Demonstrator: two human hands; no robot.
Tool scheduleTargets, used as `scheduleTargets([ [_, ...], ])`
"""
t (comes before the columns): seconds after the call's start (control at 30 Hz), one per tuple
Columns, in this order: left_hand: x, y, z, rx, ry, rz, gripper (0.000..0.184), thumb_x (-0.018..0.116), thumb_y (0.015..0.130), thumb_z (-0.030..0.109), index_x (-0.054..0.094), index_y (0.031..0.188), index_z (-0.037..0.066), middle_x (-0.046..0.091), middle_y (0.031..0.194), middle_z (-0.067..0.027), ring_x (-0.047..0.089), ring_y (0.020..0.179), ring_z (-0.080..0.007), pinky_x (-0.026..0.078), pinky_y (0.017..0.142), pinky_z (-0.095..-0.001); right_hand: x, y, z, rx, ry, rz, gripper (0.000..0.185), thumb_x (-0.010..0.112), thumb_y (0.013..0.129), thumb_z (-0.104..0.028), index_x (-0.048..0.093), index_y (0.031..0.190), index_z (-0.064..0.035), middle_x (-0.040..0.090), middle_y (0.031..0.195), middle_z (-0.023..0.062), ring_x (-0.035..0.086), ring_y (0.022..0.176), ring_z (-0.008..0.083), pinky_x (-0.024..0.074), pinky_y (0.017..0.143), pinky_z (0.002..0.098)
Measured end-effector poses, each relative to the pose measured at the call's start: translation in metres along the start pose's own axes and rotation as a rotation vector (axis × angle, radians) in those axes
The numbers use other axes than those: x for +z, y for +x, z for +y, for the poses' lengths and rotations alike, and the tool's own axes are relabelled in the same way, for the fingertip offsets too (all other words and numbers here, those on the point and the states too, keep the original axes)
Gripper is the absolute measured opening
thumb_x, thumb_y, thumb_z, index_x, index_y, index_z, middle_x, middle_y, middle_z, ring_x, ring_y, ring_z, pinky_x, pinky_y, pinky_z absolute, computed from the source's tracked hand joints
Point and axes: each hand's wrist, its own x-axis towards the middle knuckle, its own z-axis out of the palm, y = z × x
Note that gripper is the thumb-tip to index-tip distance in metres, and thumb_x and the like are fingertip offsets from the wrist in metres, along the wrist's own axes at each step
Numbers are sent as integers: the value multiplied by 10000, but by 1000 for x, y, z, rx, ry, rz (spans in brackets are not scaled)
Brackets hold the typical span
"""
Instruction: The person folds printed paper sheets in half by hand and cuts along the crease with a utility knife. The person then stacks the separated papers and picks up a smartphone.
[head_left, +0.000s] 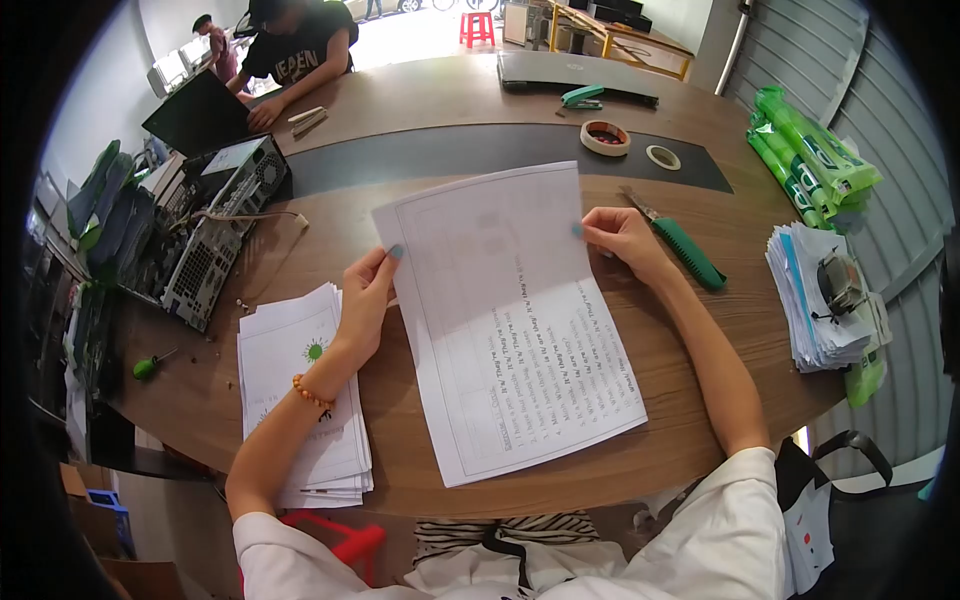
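Note:
A printed sheet of paper (510,330) is held up over the table, its lines of text running sideways. My left hand (370,295) pinches its left edge between thumb and fingers. On the opposite edge, my right hand (625,240) pinches the sheet near the upper right. Beneath my left forearm lies a stack of printed papers (290,370) with a green splat-like picture on top. Just beyond my right hand rests a green-handled knife-like tool (690,255), its blade pointing away from me.
An opened computer case (220,230) stands at the left, with a small green screwdriver (148,367) nearby. Tape rolls (605,138), a teal stapler (582,96) and a closed laptop (560,72) lie farther back. Green packs (805,155) and another paper pile (805,300) are right. A person (295,50) works opposite.

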Motion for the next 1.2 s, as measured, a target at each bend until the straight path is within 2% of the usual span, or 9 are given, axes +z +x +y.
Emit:
scheduleTargets([
  [0.2, -7, 8, -9, 48, -111, 50, 237, 505, 941, 207, 618, 1040, 24, 611, 842, 31, 548, 731, -31, 457, 677, -204, -4, 2, 7, -1, -112, -136, 90, 667, 818, -108, 623, 813, -30, 595, 718, -30, 523, 652, 21, 400, 582, 159],
  [0.37, -1, 4, -4, 112, -113, 122, 212, 539, 927, 236, 632, 980, 52, 556, 731, 73, 385, 597, 3, 343, 562, -183, -5, 3, 10, -44, -49, -186, 90, 651, 834, -112, 624, 839, -26, 595, 735, -33, 522, 664, 17, 404, 584, 158],
  [0.5, 0, 5, -4, 154, -161, 178, 233, 548, 923, 254, 636, 980, 46, 548, 718, 76, 355, 582, 6, 316, 542, -182, -4, 0, 3, -13, -78, -229, 135, 649, 838, -126, 621, 789, -3, 592, 772, -22, 505, 690, 29, 395, 600, 173],
  [0.7, 0, 5, -5, 192, -136, 183, 242, 535, 930, 252, 637, 992, 41, 550, 720, 84, 360, 577, 6, 283, 514, -177, -3, 3, 9, -192, -359, -308, 209, 639, 842, -138, 615, 719, 31, 560, 809, -5, 452, 711, 55, 376, 623, 216],
  [0.8, -2, 7, -8, 217, -130, 210, 250, 544, 925, 266, 635, 1001, 46, 534, 706, 92, 339, 569, 8, 268, 506, -176, 0, 2, 7, -230, -288, -294, 169, 637, 839, -126, 617, 747, 15, 549, 761, -29, 453, 685, 48, 371, 611, 201],
  [0.87, -5, 8, -5, 192, -136, 212, 257, 550, 921, 275, 631, 1021, 52, 523, 699, 94, 324, 561, 4, 268, 507, -177, 1, 0, -2, -61, -325, -270, 123, 640, 838, -127, 648, 846, -5, 570, 742, -45, 453, 643, 43, 373, 596, 183],
  [0.97, -6, 7, -5, 139, -148, 200, 229, 564, 914, 239, 627, 1035, 55, 508, 693, 82, 304, 559, -6, 273, 512, -184, 6, 2, 6, -138, -178, -269, 195, 659, 828, -179, 656, 931, -13, 603, 712, -27, 459, 620, 18, 361, 549, 184],
  [1.1, 7, 2, 4, 127, -234, 200, 191, 582, 898, 176, 625, 1037, 52, 584, 772, 52, 421, 615, -5, 341, 554, -171, 1, 0, 5, -27, -42, -176, 243, 659, 831, -202, 664, 995, -24, 615, 721, -16, 469, 609, 14, 350, 526, 178],
  [1.2, 13, -4, 11, 46, -221, 122, 219, 598, 878, 124, 613, 1080, 40, 645, 908, -4, 546, 754, -39, 418, 648, -178, -3, 1, 7, -42, 51, -101, 277, 652, 832, -191, 652, 1058, -31, 637, 732, -2, 464, 572, 16, 336, 496, 176],
])
